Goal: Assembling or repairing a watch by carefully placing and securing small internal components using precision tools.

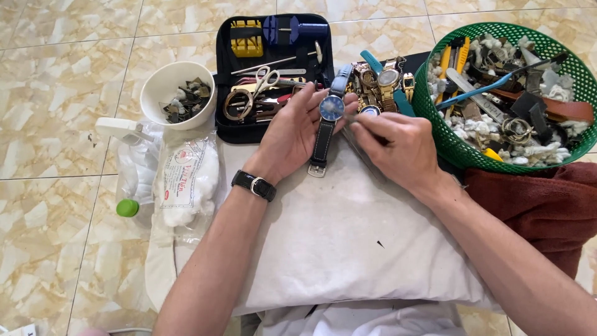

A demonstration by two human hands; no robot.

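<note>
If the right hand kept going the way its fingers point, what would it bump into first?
Most likely the blue-faced watch held in the left hand: the right hand points left and slightly up, its fingertips almost at the watch case.

The floor [56, 93] is laid with large glossy tiles, marbled in cream, beige and pale gold, with thin dark grout lines running between them. Light falls evenly and brightly across it, giving a soft sheen and only faint shadows. A few small dark specks mark one tile at the left. A white cloth [348, 242] is spread flat over the tiles, wrinkled, and a rust-brown cloth [547, 205] lies bunched beside it at the right.
</note>
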